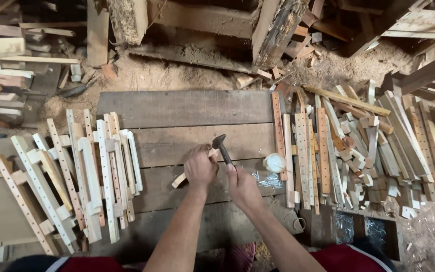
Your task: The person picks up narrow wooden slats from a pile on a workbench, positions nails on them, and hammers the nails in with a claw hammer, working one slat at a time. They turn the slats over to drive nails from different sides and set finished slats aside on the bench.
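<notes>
My left hand (200,167) holds a short pale wooden slat (179,180) flat on the dark plank surface (177,108), fingers pinched near its upper end. My right hand (241,185) grips the handle of a dark hammer (221,145), whose head hovers just above the slat's top end beside my left fingers. A small pile of silver nails (269,180) lies just right of my right hand.
Assembled slat frames with drilled holes (84,176) lie in rows at left. A heap of loose drilled slats and small blocks (358,151) fills the right. A round whitish lump (274,162) sits near the nails. A box of nails (358,229) is at lower right. Scrap timber and sawdust lie beyond.
</notes>
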